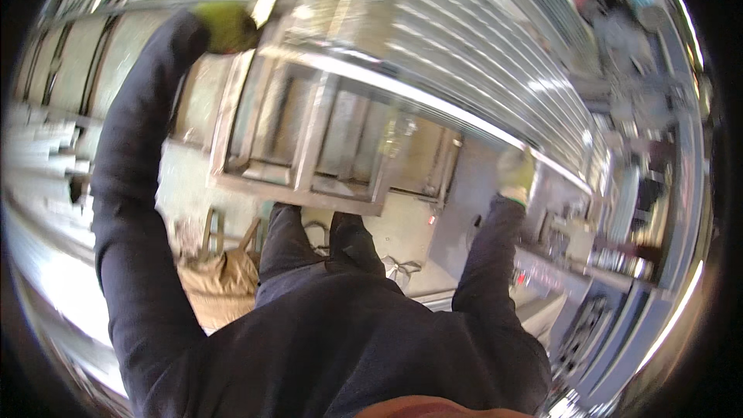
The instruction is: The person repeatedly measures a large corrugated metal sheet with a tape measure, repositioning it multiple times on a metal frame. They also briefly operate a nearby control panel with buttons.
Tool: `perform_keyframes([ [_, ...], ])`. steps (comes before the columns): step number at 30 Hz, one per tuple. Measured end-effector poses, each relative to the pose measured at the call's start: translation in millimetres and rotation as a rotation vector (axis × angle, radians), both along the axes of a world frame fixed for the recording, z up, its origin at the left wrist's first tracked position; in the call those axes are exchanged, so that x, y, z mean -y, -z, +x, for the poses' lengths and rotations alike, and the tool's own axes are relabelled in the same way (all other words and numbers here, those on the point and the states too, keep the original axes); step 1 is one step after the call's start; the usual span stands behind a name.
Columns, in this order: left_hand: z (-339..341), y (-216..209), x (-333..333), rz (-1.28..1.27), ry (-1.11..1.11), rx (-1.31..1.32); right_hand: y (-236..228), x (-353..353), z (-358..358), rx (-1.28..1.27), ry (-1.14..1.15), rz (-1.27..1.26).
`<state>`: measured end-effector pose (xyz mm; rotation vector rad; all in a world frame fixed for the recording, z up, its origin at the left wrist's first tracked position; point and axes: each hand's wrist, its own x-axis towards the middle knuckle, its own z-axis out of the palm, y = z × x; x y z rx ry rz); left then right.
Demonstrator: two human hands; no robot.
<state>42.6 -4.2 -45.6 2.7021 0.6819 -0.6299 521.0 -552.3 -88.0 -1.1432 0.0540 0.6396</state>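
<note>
My left hand [224, 27], in a yellow-green glove with a dark palm side, is reached far out at the upper left. It is beside an upright of a metal frame, and its fingers are hidden. On the right, my right hand [515, 172], also gloved, is smeared by motion along the near edge of a long bright metal bar [433, 101]. Whether it grips the bar cannot be made out. Beyond the bar lie several long silvery metal profiles [480, 46] side by side. Below the bar stands a brownish rectangular metal frame [306, 139] with open panes.
A tan bag [220, 282] sits low on the left near my legs. More stacked metal lengths [39, 155] line the far left. Blue-grey shelving or machinery [619, 325] stands at the right, and a grey panel [468, 201] rises near my right arm.
</note>
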Motion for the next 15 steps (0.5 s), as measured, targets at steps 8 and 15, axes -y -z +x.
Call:
perform_keyframes([
  [8, -65, -8, 37, -0.449, -0.175, -0.003, -33, 1, -78, -0.003, 0.226, -0.048],
  [15, -107, 6, 93, -1.022, -0.430, -0.008, -44, 3, -158, -0.033, 0.113, -0.180],
])
